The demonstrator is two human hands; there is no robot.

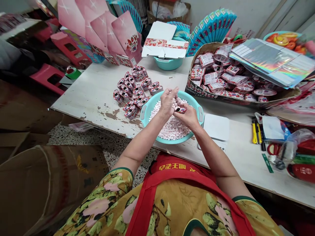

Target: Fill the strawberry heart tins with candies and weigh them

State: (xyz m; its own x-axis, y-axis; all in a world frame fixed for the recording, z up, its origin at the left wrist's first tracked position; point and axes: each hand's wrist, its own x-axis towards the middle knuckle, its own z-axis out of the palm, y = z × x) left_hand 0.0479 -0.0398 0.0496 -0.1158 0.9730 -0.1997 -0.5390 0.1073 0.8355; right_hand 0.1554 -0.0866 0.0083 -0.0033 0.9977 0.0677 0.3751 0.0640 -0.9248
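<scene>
Above a turquoise basin (145, 113), my left hand (167, 103) is cupped closed around some pale pink pellets (175, 104). My right hand (189, 117) grips a small printed box (181, 110) with a dark opening, right against the pellets in the left hand. More loose pale pink pellets (172, 129) fill the basin below both hands. On the table to the left of the basin stands a cluster of small printed boxes (134, 90), several showing dark openings. My fingers partly hide the held box.
A carton (209, 93) full of printed boxes stands at the back right, with shiny sheets (273, 62) on top. A white scale-like device (216, 127) lies right of the basin. Cutters (256, 132) lie farther right. Pink display cards (125, 36) stand back left.
</scene>
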